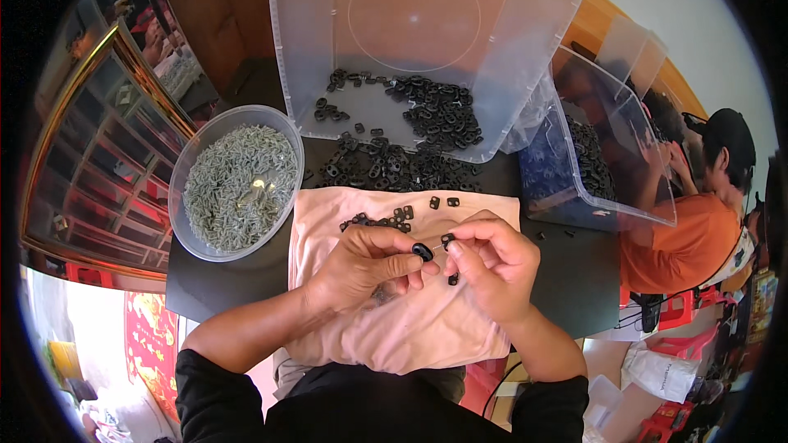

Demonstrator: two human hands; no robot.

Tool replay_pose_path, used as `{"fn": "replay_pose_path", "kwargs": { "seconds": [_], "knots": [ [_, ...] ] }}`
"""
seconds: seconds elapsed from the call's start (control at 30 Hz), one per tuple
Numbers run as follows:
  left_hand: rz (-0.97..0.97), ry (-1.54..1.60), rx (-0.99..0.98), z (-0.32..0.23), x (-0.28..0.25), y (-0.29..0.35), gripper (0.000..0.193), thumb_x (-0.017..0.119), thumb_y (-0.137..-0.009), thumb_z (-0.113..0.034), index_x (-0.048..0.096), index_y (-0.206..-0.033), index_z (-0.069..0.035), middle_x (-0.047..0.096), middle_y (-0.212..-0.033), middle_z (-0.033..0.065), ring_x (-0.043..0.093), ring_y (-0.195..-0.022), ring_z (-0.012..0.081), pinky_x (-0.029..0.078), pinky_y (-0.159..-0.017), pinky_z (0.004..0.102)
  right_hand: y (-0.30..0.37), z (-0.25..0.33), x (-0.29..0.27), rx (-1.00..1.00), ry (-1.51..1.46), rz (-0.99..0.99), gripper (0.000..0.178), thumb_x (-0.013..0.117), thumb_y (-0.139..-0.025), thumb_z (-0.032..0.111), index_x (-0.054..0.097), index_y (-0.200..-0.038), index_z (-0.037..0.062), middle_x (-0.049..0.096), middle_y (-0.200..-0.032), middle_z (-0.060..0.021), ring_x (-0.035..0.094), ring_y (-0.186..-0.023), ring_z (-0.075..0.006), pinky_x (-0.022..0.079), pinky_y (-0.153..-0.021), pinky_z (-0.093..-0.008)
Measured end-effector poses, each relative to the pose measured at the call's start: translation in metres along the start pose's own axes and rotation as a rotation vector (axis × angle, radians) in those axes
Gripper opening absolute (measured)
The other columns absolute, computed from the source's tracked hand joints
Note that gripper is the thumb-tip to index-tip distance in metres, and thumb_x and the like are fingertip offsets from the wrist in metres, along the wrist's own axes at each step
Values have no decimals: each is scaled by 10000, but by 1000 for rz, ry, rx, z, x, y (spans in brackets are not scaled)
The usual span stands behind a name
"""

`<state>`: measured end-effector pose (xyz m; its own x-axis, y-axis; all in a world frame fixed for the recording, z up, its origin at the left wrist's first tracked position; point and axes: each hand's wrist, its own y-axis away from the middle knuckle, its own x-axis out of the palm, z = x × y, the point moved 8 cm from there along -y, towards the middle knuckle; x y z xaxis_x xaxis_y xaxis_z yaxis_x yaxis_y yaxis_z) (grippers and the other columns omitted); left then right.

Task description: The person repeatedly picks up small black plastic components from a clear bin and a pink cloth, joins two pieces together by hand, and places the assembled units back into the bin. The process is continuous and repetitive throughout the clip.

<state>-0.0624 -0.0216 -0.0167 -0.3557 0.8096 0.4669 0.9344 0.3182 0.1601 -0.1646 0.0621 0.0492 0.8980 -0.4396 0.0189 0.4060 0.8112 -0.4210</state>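
My left hand pinches an oval black plastic cord-lock piece between thumb and forefinger. Close beside it, my right hand holds a small black piece with holes at its fingertips. Something thin and pale shows between the two pieces, too small to make out. Both hands are over a pink cloth spread on the table's near side. Small black two-hole pieces lie on the cloth beyond my fingers. Another black piece sits just under my right fingers.
A clear round tub of small metal springs stands at left. Loose black parts spread before a large tipped clear bin holding more. At right is another clear bin with black parts; beyond it sits a person in orange.
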Motion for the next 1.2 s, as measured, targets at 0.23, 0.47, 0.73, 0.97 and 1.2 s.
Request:
{"fn": "replay_pose_path", "kwargs": {
  "seconds": [0.23,0.47,0.73,0.97,1.2],
  "knots": [
    [10,-20,41,-3,2,3,111,614,-836,-72,649,-929,-20,676,-853,72,611,-679,82,497,-563,195,-1,12,5,-99,178,31,125,585,-789,-70,579,-913,-54,580,-827,-108,569,-659,-113,469,-568,-211],
    [1,-62,61,-4,3,6,132,619,-837,-85,657,-947,-24,675,-853,55,605,-681,72,490,-567,189,-3,17,5,-122,250,46,123,603,-768,-65,601,-889,-45,589,-805,-98,566,-643,-108,449,-543,-208],
    [-47,-81,35,-4,5,6,106,616,-841,-83,657,-914,-18,651,-762,43,599,-660,77,481,-562,193,-3,18,11,-187,284,89,124,588,-775,-85,604,-896,-63,589,-800,-120,580,-640,-127,462,-535,-208],
    [-10,-89,61,-6,8,5,140,582,-872,-120,654,-902,-4,644,-746,56,592,-641,85,474,-557,200,-4,9,9,-112,219,93,121,594,-777,-78,607,-895,-58,588,-794,-123,589,-660,-139,479,-558,-220],
    [-82,-64,75,0,4,6,146,582,-873,-125,657,-896,-3,642,-731,58,583,-634,74,473,-559,195,-1,12,14,-176,351,93,157,591,-779,-76,604,-934,-56,584,-840,-134,591,-673,-155,487,-572,-230]
  ]
}}
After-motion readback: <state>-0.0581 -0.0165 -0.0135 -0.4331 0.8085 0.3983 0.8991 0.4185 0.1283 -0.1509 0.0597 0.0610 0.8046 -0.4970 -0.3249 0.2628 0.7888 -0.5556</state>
